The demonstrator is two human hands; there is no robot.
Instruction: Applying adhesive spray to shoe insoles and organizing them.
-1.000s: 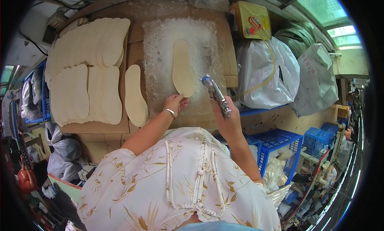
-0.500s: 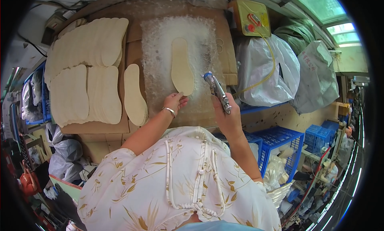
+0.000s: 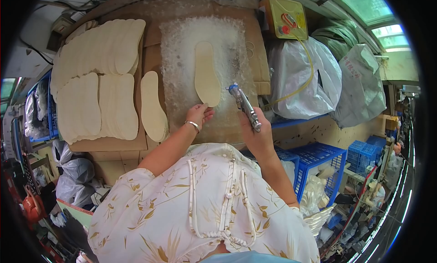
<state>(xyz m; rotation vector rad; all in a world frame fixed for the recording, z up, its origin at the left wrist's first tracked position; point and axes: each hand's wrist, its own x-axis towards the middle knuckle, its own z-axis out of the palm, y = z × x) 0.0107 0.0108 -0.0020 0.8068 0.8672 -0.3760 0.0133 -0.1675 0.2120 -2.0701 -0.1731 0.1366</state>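
A cream insole (image 3: 205,72) lies on a patch of whitish residue over brown cardboard. My left hand (image 3: 200,115), with a bracelet on the wrist, pinches the insole's near end between thumb and fingers. To the right of that insole, my right hand (image 3: 258,131) is wrapped round a metal spray gun (image 3: 244,104) with a blue front part. Its nozzle points up and left, toward the insole, without touching it. Another single insole (image 3: 154,106) rests left of the residue patch. Overlapping rows of insoles (image 3: 98,49) cover the cardboard at the far left.
A yellow can (image 3: 284,17) with a red cap stands at the back right. From it a yellow hose (image 3: 310,74) runs over a stuffed white bag (image 3: 296,88). A grey sack (image 3: 362,90) sits farther right. Blue crates (image 3: 318,156) stand below the table, beside my right arm.
The spray gun and my right hand have shifted slightly left, nearer the insole. My left hand keeps its pinch on the insole's end.
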